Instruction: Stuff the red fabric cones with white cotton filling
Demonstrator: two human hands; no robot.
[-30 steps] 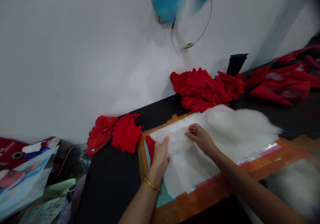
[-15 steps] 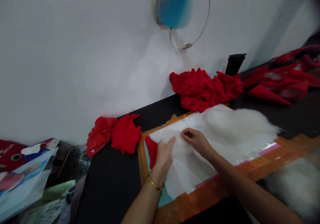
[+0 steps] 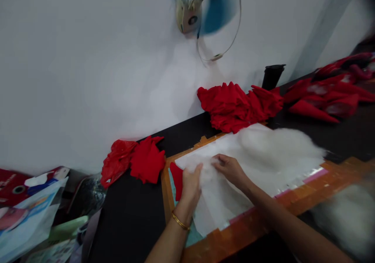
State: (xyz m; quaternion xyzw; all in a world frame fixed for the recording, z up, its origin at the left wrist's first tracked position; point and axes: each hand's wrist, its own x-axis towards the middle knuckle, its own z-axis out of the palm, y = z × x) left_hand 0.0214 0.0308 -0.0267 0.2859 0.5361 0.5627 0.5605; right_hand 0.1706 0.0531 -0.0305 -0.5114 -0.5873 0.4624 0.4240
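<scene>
My left hand (image 3: 191, 183), with a gold bracelet at the wrist, is closed on a tuft of white stuffing (image 3: 207, 171) above a white sheet (image 3: 234, 200). The fingers of my right hand (image 3: 231, 169) pinch the other side of the same tuft. Just left of my left hand lies a small red fabric piece (image 3: 176, 179), partly hidden by it. A large heap of white fluff (image 3: 275, 145) rests on the sheet, to the right of my right hand.
Red fabric piles (image 3: 234, 104) lie behind the sheet, with more at the left (image 3: 148, 159) and right (image 3: 328, 99). A black container (image 3: 273, 76) stands by the wall. A fan (image 3: 190, 15) hangs above. Bags and boxes (image 3: 32, 212) are at lower left.
The right hand's fingers have closed more on the stuffing, and both hands sit slightly lower in the view. The camera has shifted a little.
</scene>
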